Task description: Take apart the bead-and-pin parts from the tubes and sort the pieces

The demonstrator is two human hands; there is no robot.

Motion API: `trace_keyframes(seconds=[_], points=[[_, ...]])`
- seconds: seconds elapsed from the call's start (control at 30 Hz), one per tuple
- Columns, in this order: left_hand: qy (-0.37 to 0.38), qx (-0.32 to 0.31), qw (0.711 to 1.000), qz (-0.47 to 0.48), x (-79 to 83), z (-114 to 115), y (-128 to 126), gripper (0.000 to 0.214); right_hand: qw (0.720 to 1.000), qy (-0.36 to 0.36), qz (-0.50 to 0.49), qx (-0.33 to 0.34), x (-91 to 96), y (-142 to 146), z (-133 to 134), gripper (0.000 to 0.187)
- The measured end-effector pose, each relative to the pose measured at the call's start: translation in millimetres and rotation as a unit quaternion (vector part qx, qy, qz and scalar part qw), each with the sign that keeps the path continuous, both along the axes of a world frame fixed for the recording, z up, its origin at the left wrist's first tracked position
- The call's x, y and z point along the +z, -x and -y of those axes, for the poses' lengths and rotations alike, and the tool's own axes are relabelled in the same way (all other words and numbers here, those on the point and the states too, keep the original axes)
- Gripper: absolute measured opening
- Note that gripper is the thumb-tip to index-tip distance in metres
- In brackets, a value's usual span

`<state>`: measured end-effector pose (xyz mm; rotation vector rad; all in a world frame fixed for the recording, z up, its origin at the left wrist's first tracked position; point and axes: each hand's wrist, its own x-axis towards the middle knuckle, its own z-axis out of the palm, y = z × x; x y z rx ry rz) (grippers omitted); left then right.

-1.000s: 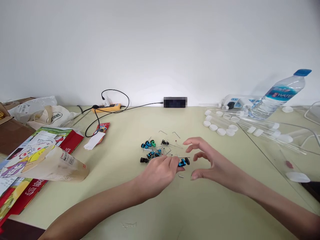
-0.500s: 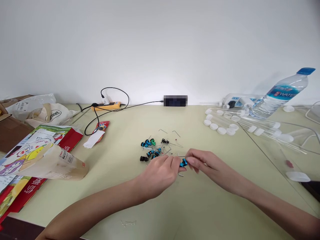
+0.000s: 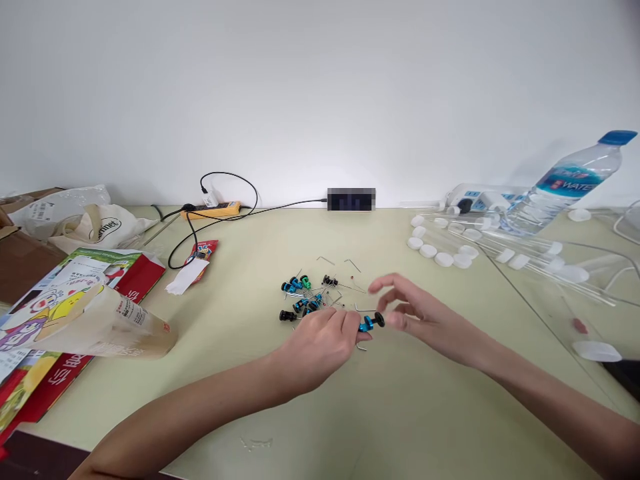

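I have the left hand (image 3: 320, 343) in a firm grip around a small blue metal fitting with a round black end (image 3: 367, 324), raised just above the pale green desk (image 3: 240, 280), its black end pointing right. My right hand (image 3: 417, 310) has its grip wide, fingers curved, thumb just beside that black end; I can't tell whether they touch. Next to the left hand I see a loose pile of small blue, black and green fittings (image 3: 301, 305), and a thin silver L-shaped key (image 3: 363, 310) lies just beyond the held piece.
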<state>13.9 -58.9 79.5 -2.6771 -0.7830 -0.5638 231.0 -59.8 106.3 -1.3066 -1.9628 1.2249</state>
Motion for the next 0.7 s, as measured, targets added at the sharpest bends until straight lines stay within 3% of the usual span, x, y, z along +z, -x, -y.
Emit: trace_keyframes(seconds=[0.1,0.17,0.27,0.3,0.37,0.43,0.47,0.5,0.57,0.63,0.7], points=[[-0.008,-0.009,1.000,-0.004,-1.4,0,0,0.019,0.999,0.035,-0.006,0.033,-2.6,2,0,0.036],[-0.005,-0.005,1.000,-0.010,-2.4,0,0,0.019,0.997,0.052,-0.022,0.051,-3.1,1,0,0.026],[0.021,0.000,1.000,-0.017,-3.1,1,-1,0.021,0.999,0.045,-0.023,0.019,-3.9,1,0,0.057],[0.037,0.000,0.999,-0.019,-2.6,1,-1,0.023,0.999,0.038,-0.014,0.014,-4.3,1,0,0.050],[0.103,0.005,0.995,-0.010,0.7,1,-2,0.028,1.000,0.009,0.019,0.017,-5.2,4,1,0.028],[0.259,0.022,0.965,0.033,7.3,-2,-1,0.035,0.996,-0.045,0.063,0.035,-5.4,8,4,0.034],[0.373,0.024,0.925,0.070,11.5,-4,0,0.038,0.992,-0.087,0.084,0.041,-5.4,9,6,0.033],[0.500,0.017,0.859,0.113,15.7,-6,0,0.041,0.983,-0.145,0.102,0.044,-5.7,10,7,0.029],[0.721,-0.016,0.664,0.200,22.2,-11,2,0.043,0.948,-0.281,0.136,0.062,-7.8,9,8,0.024],[0.842,-0.052,0.469,0.260,23.5,-12,2,0.041,0.906,-0.383,0.158,0.091,-12.8,3,6,0.024],[0.893,-0.075,0.340,0.284,18.7,-10,0,0.040,0.873,-0.439,0.169,0.124,-20.5,-4,3,0.024]])
